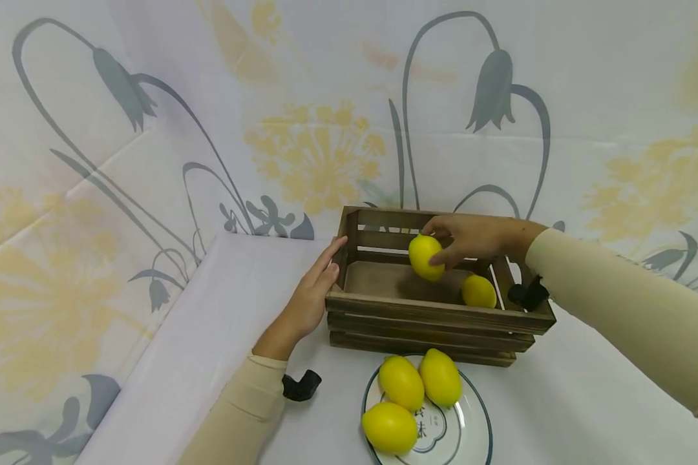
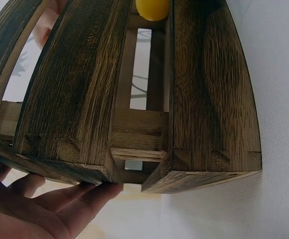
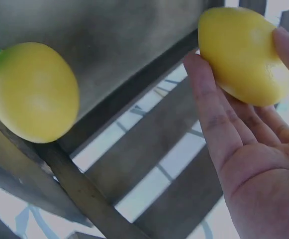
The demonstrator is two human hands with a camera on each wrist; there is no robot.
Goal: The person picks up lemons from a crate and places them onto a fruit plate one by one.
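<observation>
My right hand pinches a yellow lemon between thumb and fingers, holding it over the inside of a brown slatted wooden crate. In the right wrist view the lemon sits at the fingertips, its underside free of the palm. A second lemon lies inside the crate at the right end. My left hand rests against the crate's left end, its fingers extended along the wood. From the left wrist, the fingers touch the end of the slats.
A round plate with a dark blue rim stands in front of the crate, bearing three lemons. White cloth covers the table. A flower-printed curtain hangs behind the crate and along the left.
</observation>
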